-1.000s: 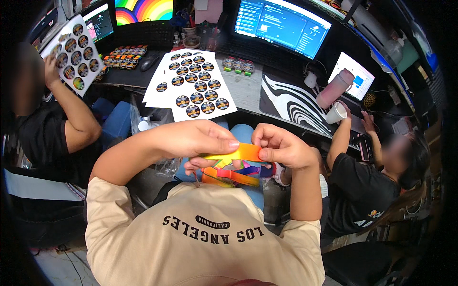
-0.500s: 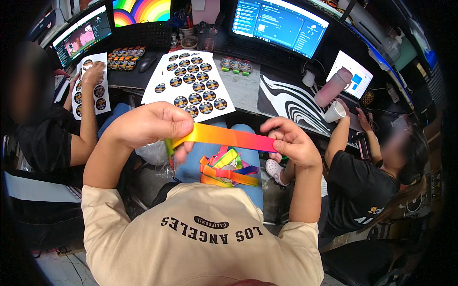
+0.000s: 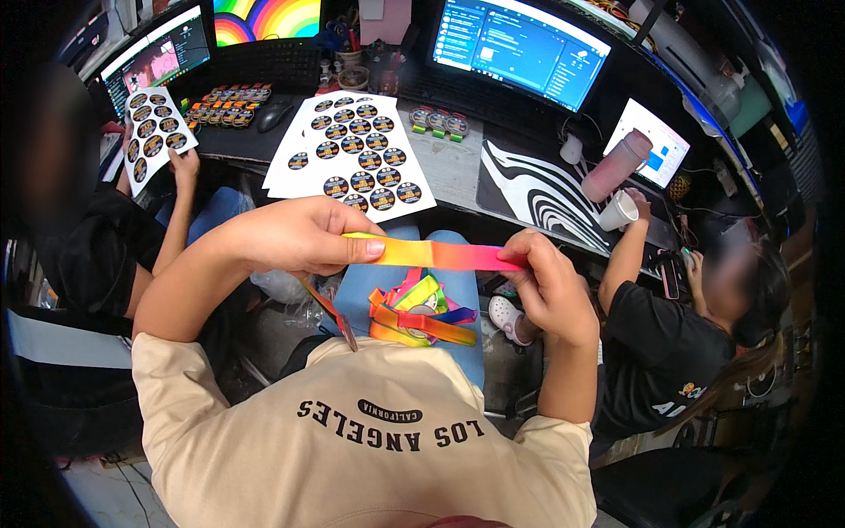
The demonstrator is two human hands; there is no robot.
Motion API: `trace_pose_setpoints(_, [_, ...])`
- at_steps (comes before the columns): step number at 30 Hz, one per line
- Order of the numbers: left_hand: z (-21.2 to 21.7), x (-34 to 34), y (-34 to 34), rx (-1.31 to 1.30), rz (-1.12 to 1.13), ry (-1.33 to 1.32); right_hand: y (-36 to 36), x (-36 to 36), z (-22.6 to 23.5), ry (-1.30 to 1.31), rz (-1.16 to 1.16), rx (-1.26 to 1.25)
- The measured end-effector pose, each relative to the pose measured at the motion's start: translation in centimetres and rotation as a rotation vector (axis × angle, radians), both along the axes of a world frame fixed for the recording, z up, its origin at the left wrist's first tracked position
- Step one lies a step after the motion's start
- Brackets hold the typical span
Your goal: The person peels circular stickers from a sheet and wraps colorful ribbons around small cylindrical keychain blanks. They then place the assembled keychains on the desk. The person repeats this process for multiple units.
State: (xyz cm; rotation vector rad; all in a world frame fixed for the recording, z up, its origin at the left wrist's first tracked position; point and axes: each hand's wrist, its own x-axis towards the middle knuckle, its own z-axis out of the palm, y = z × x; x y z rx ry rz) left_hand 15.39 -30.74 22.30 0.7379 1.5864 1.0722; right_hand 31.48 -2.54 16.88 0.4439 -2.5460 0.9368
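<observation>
Ribbon [image 3: 429, 253], shading from yellow to pink, stretches between your two hands, near the ribbon heap [image 3: 440, 327] on your lap [image 3: 355, 289]. Your left hand [image 3: 304, 236], left of that heap, has its fingers pinched on the yellow part; your right hand [image 3: 552, 286], right of the heap, pinches the pink part. Beyond the heap, sheets of round stickers [image 3: 356, 158] lie on the table [image 3: 449, 167].
</observation>
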Motion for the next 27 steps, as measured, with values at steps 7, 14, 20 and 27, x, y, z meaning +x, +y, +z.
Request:
trace_pose_setpoints(7, [1.4,1.2,0.5,0.323,-0.033,0.042,-0.8,-3.2,-1.2,0.472,-0.161,0.091])
trace_pose_setpoints(14, [1.9,1.2,1.4,0.629,-0.085,0.171,-3.0,-5.2,-4.5,0.777,-0.174,0.0])
trace_pose_setpoints(20, [0.6,0.9,2.8,0.942,0.037,0.301,-4.8,-5.3,-7.1,0.838,-0.123,0.116])
trace_pose_setpoints(27, [-0.2,2.5,4.6,1.03,0.119,0.286,-6.1,-3.7,-7.3,0.281,-0.072,-0.607])
